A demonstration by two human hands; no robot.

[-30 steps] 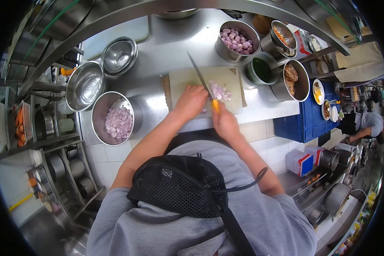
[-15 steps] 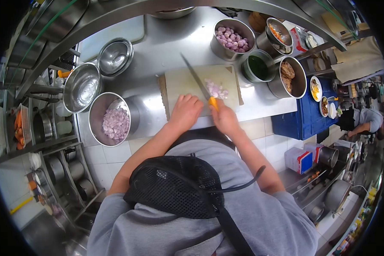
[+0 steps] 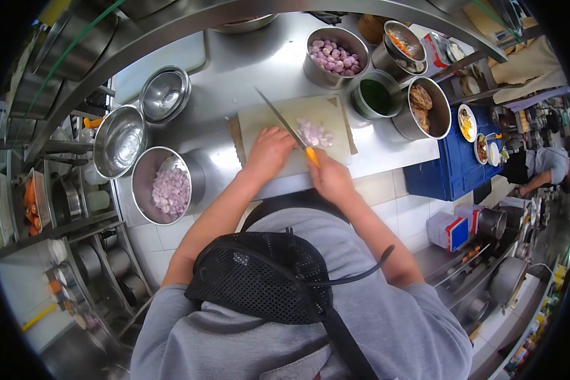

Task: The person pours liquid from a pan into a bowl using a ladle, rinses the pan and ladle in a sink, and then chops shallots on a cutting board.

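Note:
A long knife [image 3: 279, 118] with a yellow handle lies across the pale cutting board [image 3: 254, 119], its tip pointing to the upper left. My right hand [image 3: 332, 177] is closed round the handle at the board's lower right. On the board, my left hand [image 3: 270, 152] rests left of the blade with its fingers bent down; whatever is under the fingertips is hidden. Chopped purple-white onion pieces [image 3: 314, 133] lie right of the blade. A steel pot of chopped onion [image 3: 170, 191] stands at the counter's left front.
Behind the board stand a pot of peeled shallots [image 3: 337, 58], a container of green liquid [image 3: 376, 95] and a pot of brown food [image 3: 422, 106]. Steel bowls [image 3: 120, 140] are at the left. A co-worker [image 3: 548, 167] stands far right, beyond the blue crate [image 3: 449, 166].
The view has shifted slightly. My left hand has moved nearer the blade, and the knife is tilted a little more to the left.

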